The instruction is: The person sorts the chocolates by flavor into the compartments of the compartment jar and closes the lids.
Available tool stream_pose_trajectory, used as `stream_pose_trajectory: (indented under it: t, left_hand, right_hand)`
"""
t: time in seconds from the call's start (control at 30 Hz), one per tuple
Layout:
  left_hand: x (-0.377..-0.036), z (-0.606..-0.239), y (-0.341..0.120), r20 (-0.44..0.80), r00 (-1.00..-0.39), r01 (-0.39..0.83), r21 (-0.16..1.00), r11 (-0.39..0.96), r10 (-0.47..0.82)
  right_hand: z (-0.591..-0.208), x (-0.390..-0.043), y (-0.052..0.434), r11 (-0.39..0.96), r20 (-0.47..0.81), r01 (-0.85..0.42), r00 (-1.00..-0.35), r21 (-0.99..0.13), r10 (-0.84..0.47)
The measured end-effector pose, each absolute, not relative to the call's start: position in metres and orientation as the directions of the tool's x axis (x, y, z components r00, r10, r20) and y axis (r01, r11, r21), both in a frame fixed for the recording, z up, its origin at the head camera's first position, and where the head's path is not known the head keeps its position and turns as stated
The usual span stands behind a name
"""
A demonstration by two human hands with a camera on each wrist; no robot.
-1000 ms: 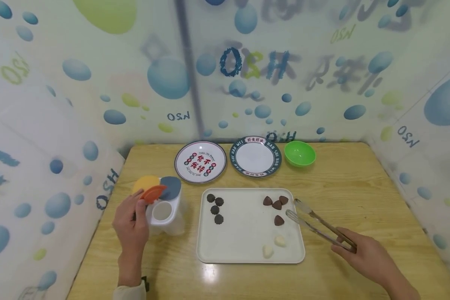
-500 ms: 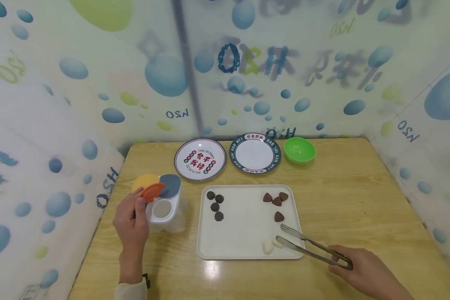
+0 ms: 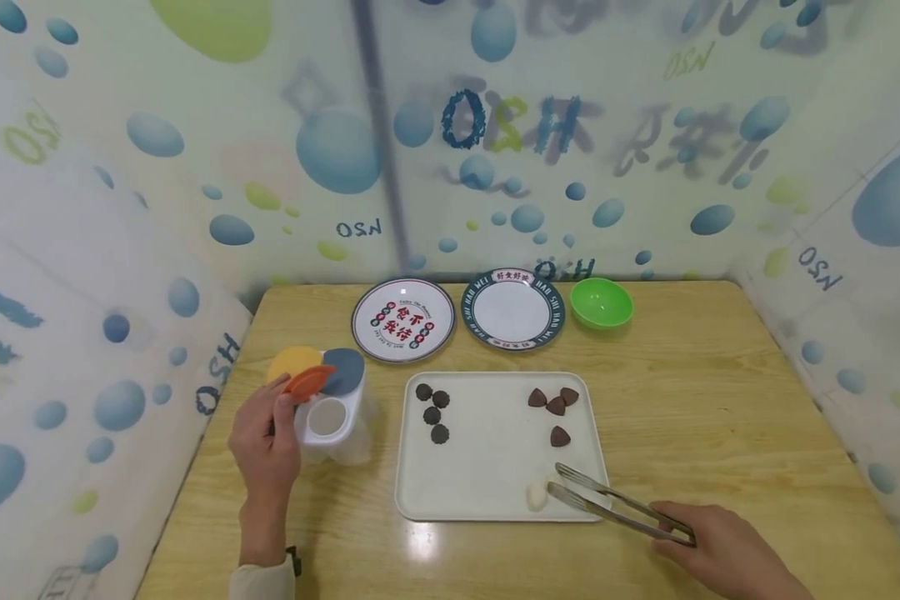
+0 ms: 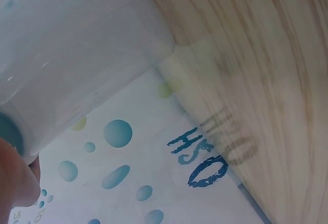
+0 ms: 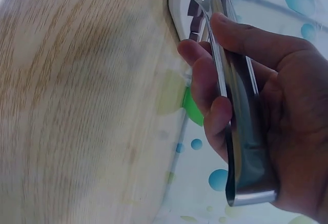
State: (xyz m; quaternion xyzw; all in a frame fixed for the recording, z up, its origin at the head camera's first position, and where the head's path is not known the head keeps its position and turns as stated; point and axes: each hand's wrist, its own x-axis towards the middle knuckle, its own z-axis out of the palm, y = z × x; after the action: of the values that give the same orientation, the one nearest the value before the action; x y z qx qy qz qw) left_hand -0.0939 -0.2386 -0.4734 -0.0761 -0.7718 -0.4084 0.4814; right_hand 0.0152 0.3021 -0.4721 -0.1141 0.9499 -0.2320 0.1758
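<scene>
My left hand [image 3: 265, 446] pinches an orange lid [image 3: 309, 382], raised above the uncovered round opening of a white container [image 3: 354, 442]. Yellow [image 3: 292, 360] and blue-grey [image 3: 343, 372] lids sit on its other compartments. In my right hand [image 3: 723, 546] is a pair of metal tongs [image 5: 243, 111], its arms spread apart. The tong tips reach over the front right of a white tray [image 3: 480, 492], beside a pale piece [image 3: 536, 497]. A second pale piece is mostly hidden at the tips. Brown triangular chocolates [image 3: 560, 436] lie just behind them.
Several dark, ridged round pieces [image 3: 432, 415] lie at the tray's left. Behind the tray stand a plate with red lettering [image 3: 403, 350], a dark-rimmed plate [image 3: 513, 337] and a green bowl [image 3: 602, 303]. Patterned walls [image 3: 465, 192] enclose the wooden table's [image 3: 690, 392] back and sides.
My right hand has brought the tongs from the tray's right edge toward the front, down to the pale pieces, and their tips have drawn closer together. My left hand keeps the lid raised.
</scene>
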Motion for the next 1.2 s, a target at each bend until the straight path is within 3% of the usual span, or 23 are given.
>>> stream_pose_trajectory:
  t: [0.23,0.37,0.53,0.73,0.93,1.2]
  left_hand:
    - [-0.097,-0.476,-0.238,0.828,-0.477,0.539,0.541,0.646,-0.295]
    - [-0.096,-0.476,-0.24,0.825,-0.496,0.532,0.535,0.656,-0.27]
    - [-0.093,-0.473,-0.239,0.81,-0.522,0.514,0.548,0.66,-0.266]
    - [-0.096,-0.474,-0.236,0.818,-0.494,0.527,0.551,0.647,-0.294]
    - [-0.096,-0.476,-0.237,0.796,-0.544,0.513,0.566,0.646,-0.266]
    - [-0.095,-0.473,-0.241,0.806,-0.532,0.515,0.552,0.656,-0.259]
  right_hand:
    - [-0.473,0.014,0.3,0.83,-0.254,-0.127,-0.918,-0.544,-0.306]
    - [-0.473,0.013,0.294,0.789,-0.195,-0.127,-0.934,-0.601,-0.299]
    - [-0.469,0.0,0.276,0.75,0.043,-0.256,-0.955,-0.61,-0.292]
    - [-0.458,-0.024,0.241,0.712,0.249,-0.432,-0.901,-0.553,-0.354]
    - [-0.448,-0.051,0.197,0.658,0.238,-0.486,-0.869,-0.576,-0.433]
    - [-0.443,-0.083,0.162,0.64,0.24,-0.544,-0.83,-0.543,-0.503]
